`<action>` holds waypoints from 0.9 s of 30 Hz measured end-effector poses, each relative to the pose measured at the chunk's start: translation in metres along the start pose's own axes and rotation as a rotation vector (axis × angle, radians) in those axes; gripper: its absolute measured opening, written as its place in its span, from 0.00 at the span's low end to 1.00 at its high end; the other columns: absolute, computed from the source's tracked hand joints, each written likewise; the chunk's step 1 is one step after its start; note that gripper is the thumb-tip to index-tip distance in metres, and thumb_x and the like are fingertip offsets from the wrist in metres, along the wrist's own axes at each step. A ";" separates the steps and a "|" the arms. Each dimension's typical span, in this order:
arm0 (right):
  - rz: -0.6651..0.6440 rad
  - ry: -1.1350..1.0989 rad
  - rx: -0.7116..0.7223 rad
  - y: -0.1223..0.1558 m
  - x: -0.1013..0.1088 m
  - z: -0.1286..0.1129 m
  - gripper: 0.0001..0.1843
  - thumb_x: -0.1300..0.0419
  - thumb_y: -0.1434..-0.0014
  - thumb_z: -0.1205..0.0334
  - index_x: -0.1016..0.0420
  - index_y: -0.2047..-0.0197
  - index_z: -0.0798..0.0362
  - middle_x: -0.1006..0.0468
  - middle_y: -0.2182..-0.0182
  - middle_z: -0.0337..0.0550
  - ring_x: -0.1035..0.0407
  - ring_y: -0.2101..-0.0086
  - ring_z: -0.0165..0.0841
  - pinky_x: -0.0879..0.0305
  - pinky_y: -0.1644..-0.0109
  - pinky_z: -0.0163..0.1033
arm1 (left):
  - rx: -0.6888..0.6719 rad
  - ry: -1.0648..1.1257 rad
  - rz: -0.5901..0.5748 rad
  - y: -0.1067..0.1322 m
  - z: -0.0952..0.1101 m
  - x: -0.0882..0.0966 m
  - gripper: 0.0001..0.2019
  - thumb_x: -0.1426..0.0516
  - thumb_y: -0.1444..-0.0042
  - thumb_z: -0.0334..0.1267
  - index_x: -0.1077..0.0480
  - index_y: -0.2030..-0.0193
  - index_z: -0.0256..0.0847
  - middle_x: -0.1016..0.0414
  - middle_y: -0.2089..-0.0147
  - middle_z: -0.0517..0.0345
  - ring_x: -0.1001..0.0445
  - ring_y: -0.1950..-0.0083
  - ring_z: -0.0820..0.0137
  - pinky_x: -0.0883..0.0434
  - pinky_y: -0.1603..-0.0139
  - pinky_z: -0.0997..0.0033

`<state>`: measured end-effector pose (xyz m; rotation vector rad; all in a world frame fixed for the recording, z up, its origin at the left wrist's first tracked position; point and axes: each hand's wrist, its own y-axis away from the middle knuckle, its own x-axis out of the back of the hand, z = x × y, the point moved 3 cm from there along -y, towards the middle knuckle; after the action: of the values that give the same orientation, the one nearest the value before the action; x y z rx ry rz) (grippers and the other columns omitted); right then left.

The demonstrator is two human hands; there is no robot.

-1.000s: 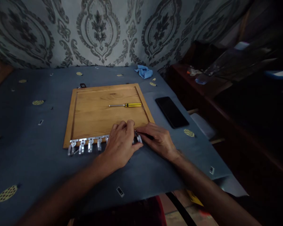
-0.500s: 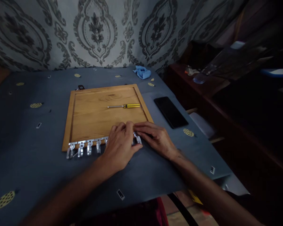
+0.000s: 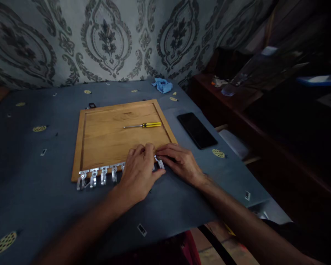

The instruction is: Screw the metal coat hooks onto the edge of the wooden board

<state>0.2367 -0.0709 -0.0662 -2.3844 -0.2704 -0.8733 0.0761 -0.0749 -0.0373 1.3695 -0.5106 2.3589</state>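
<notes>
A wooden board (image 3: pixel 110 136) with a raised rim lies on a blue-grey table cover. A metal rail of hooks (image 3: pixel 99 175) runs along its near edge. My left hand (image 3: pixel 139 171) rests fingers-curled on the right part of the rail. My right hand (image 3: pixel 179 162) meets it from the right, fingertips pinched at the rail's right end on something small I cannot make out. A yellow-and-black screwdriver (image 3: pixel 143 125) lies on the board behind my hands.
A black phone (image 3: pixel 197 130) lies right of the board. A crumpled blue cloth (image 3: pixel 162 85) sits at the back by the patterned wall. A dark wooden shelf (image 3: pixel 237 106) with a clear plastic bottle (image 3: pixel 245 75) stands to the right. The table's near edge drops off below my arms.
The view has shifted a little to the right and up. My hands stay at the rail's right end, and the dark item seen under my right fingers a second ago is now hidden.
</notes>
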 end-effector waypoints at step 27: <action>0.254 -0.133 -0.369 0.012 0.014 0.006 0.15 0.37 0.39 0.49 0.17 0.63 0.53 0.18 0.72 0.42 0.25 0.73 0.31 0.30 0.67 0.35 | 0.006 0.027 0.029 0.000 -0.002 -0.002 0.26 0.29 0.49 0.37 0.41 0.52 0.43 0.24 0.53 0.53 0.27 0.47 0.54 0.31 0.46 0.52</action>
<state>0.2551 -0.0775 -0.0658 -2.7434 0.1562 -0.6936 0.0752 -0.0739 -0.0399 1.3404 -0.5197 2.4008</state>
